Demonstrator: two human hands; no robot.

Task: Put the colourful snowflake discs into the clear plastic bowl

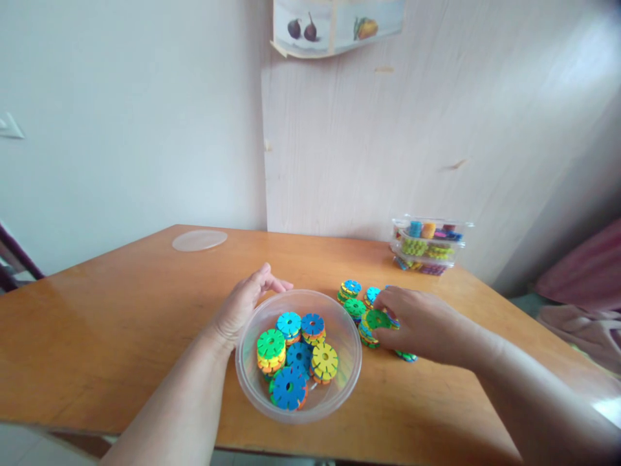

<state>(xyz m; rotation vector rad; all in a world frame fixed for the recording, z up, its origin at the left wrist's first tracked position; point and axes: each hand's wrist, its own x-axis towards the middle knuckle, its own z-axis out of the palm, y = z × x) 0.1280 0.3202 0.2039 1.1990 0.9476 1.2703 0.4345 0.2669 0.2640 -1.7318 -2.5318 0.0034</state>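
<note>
A clear round plastic tub point(345, 388) stands near the table's front, holding several stacks of notched plastic discs, among them a blue disc point(289, 388), a green disc point(270, 344) and a yellow disc point(325, 362). Against the tub's far left outside lies my left hand point(247, 301), its fingers stretched out along the rim. To the right of the tub, my right hand point(417, 323) has thumb and fingers closed around a stack of discs point(376, 320), green on top. More disc stacks point(351, 288) stand beside it; my hand hides some of them.
A clear flat lid point(200, 240) lies at the table's back left. Stacked clear boxes point(429, 246) with colourful pieces stand at the back right. The wooden table point(121, 323) meets the wall behind, where a fruit picture point(334, 29) hangs.
</note>
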